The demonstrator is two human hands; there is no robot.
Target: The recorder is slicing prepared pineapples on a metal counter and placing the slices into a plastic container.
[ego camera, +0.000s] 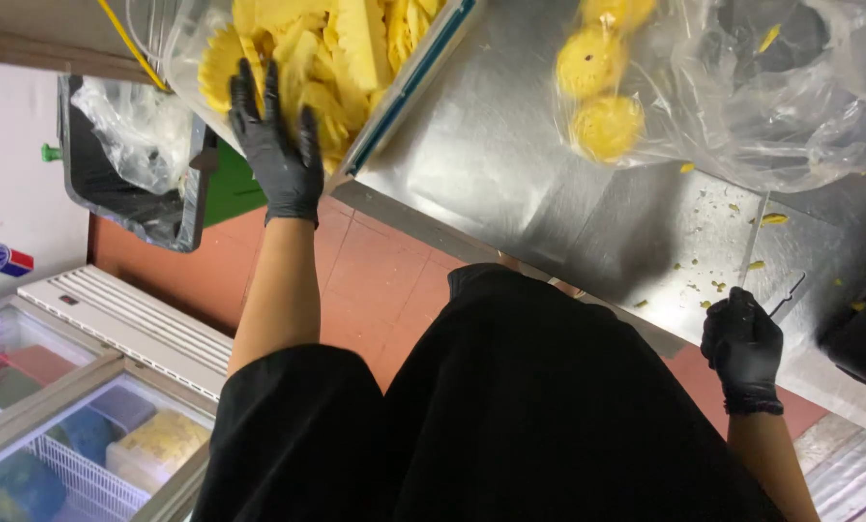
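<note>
The person's left hand [276,145], in a black glove, lay flat with its fingers spread wide against a clear plastic bag of peeled yellow pineapple pieces [326,48]. That bag sat in a container with a teal rim [409,87] at the far left corner of the stainless steel desk [510,164], hanging partly past the desk's left edge. The palm pressed on the near side of the bag, fingertips pointing away from the body, gripping nothing.

The right hand [742,348], also in a black glove, rested at the near edge of the desk, well apart from the bag. It was curled into a narrow, loosely closed shape; whether it held anything could not be told. Just beside it lay a dark slim tool [786,290] on the steel, and small yellow scraps [733,261] were scattered near that edge.

Further back on the desk, a second clear plastic bag [742,97] held three whole peeled round pineapples [602,92], lying between the two hands but touching neither.

Below the desk's left edge stood a grey bin lined with clear plastic [133,164] on the red tiled floor [375,280]. At the lower left was a white chest freezer with sliding glass lids [85,387], with coloured containers inside.
</note>
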